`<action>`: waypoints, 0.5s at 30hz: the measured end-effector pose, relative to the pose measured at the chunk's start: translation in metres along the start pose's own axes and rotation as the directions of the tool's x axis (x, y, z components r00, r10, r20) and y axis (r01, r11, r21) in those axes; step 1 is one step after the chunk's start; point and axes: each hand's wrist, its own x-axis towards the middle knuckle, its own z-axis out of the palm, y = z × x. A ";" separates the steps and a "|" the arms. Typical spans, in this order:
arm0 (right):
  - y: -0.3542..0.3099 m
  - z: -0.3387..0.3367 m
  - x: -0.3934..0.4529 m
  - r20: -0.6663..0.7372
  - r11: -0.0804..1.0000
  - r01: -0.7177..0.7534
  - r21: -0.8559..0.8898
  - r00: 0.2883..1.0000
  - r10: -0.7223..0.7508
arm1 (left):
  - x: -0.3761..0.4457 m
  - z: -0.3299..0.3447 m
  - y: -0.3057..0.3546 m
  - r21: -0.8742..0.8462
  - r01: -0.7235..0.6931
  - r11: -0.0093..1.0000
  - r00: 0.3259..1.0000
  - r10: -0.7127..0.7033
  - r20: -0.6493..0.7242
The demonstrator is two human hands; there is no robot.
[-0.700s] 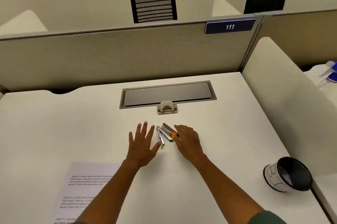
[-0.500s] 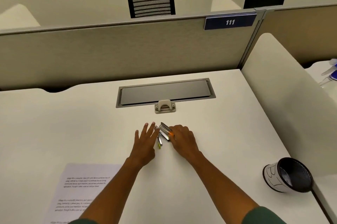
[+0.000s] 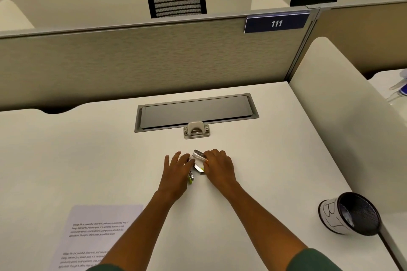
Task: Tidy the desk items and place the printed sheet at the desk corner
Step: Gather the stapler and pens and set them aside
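The cluster of pens and markers (image 3: 196,165) lies on the white bench (image 3: 66,160), just in front of the grey cable-tray flap (image 3: 196,112) and its small beige latch (image 3: 196,130). The cluster shows several silver barrels, one yellow-green tip on the near side and an orange tip on the right. The exact count and type of each item cannot be told.

Left hand (image 3: 176,174): palm down, flat on the bench, fingers extended and slightly spread. Its index-finger side touches the left edge of the cluster and partly covers it. The grip is not closed around anything.

Right hand (image 3: 218,168): palm down, fingers curled inward against the right side of the cluster. The fingertips contact the silver barrels near the orange tip. Whether the grip has pinched an item or only presses against it cannot be told.

Both hands bracket the cluster from opposite sides, with a narrow gap between them in which the barrels show.

The printed sheet (image 3: 97,233) lies flat on the bench, well in front of and to the left of the cable-tray flap. Two blocks of text are visible; the left forearm covers its near right corner.

A black mesh pen cup (image 3: 350,213) with a white paper label lies on its side, well in front of and to the right of the flap, at the right edge of the bench, its mouth facing the viewer.
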 end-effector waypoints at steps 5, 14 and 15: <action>0.000 -0.004 -0.002 -0.015 0.999 -0.049 -0.008 0.999 0.049 | -0.002 -0.003 0.000 -0.013 0.009 1.000 0.998 -0.010 -0.068; 0.007 -0.014 -0.012 -0.002 0.996 -0.091 0.025 0.996 0.091 | -0.006 -0.001 -0.004 -0.034 0.035 0.999 0.999 -0.035 -0.009; 0.008 -0.014 -0.013 -0.003 0.995 -0.092 0.045 0.996 0.092 | -0.007 -0.002 -0.003 -0.050 0.030 0.998 0.999 -0.030 -0.013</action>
